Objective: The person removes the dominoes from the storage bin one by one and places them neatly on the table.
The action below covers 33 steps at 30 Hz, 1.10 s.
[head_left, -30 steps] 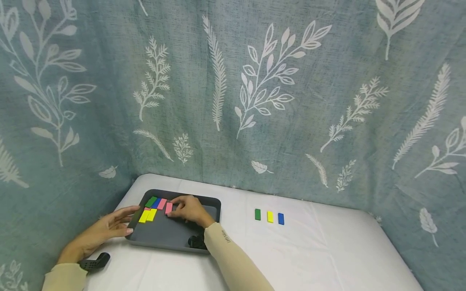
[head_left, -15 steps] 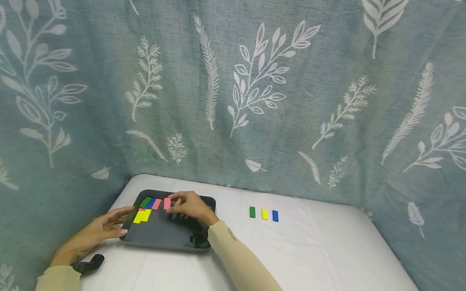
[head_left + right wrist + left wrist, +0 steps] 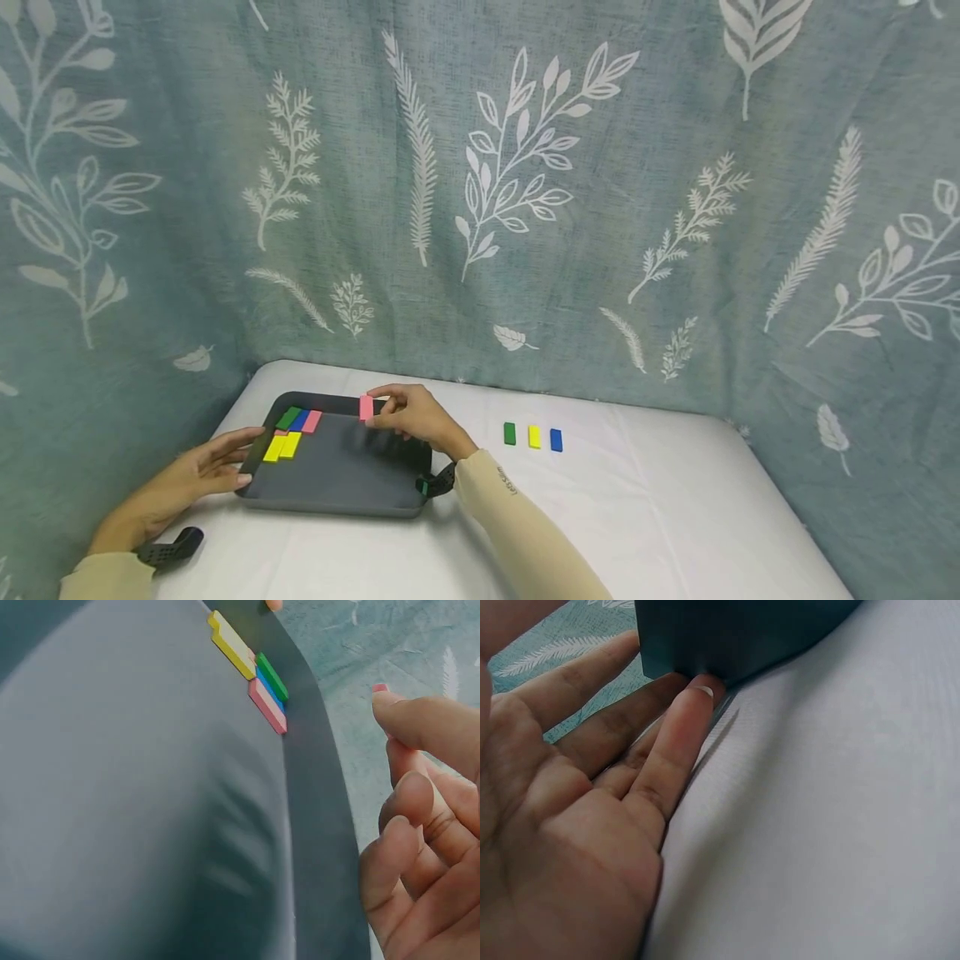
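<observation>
A pink block [image 3: 366, 407] is pinched between the thumb and fingers of my right hand [image 3: 416, 414], held above the back right part of the dark grey tray [image 3: 337, 475]. Most of that block is hidden behind the fingers in the right wrist view, where only a pink edge [image 3: 380, 688] shows. My left hand [image 3: 183, 479] rests against the tray's left side, its fingers fairly straight and touching the wall. Inside the tray's back left corner lie a green block [image 3: 288, 418], a blue block [image 3: 299, 420], a pink block [image 3: 312, 422] and two yellow blocks [image 3: 282, 447], with another pink piece partly covered.
On the white tablecloth [image 3: 660, 500] right of the tray, a green block [image 3: 510, 433], a yellow block [image 3: 534, 437] and a blue block [image 3: 556, 440] lie in a spaced row. A patterned curtain [image 3: 450, 317] hangs behind and at the sides.
My right hand has lifted the pink block off the tray floor and carried it right, away from the other blocks. The left hand stays at the tray's side. The head view has shifted slightly.
</observation>
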Available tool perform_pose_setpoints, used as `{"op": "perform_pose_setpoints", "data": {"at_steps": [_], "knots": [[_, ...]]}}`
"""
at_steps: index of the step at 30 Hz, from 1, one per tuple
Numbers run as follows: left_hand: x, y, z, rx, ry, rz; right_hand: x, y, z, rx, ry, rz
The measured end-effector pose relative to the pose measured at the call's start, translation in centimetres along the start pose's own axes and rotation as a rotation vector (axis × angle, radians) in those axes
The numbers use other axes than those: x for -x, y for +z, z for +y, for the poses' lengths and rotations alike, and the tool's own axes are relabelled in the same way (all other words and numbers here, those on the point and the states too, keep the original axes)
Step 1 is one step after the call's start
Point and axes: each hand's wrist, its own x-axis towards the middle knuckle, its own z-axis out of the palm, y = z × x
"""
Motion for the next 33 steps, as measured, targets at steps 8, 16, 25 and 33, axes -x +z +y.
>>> {"op": "perform_pose_setpoints", "data": {"at_steps": [8, 16, 25, 33], "knots": [[0.2, 0.0, 0.0, 0.001, -0.010, 0.012, 1.6, -2.0, -0.2, 0.000, -0.030, 0.012], [0.1, 0.0, -0.4, 0.018, 0.003, 0.007, 3.7, -4.0, 0.8, 0.008, -0.019, 0.031], [0.2, 0.1, -0.2, -0.001, -0.014, 0.019, 5.7, -6.1, 1.7, 0.048, 0.009, 0.069], [0.2, 0.2, -0.2, 0.004, -0.018, 0.025, 7.5, -8.3, 2.5, 0.080, -0.003, 0.083]]}}
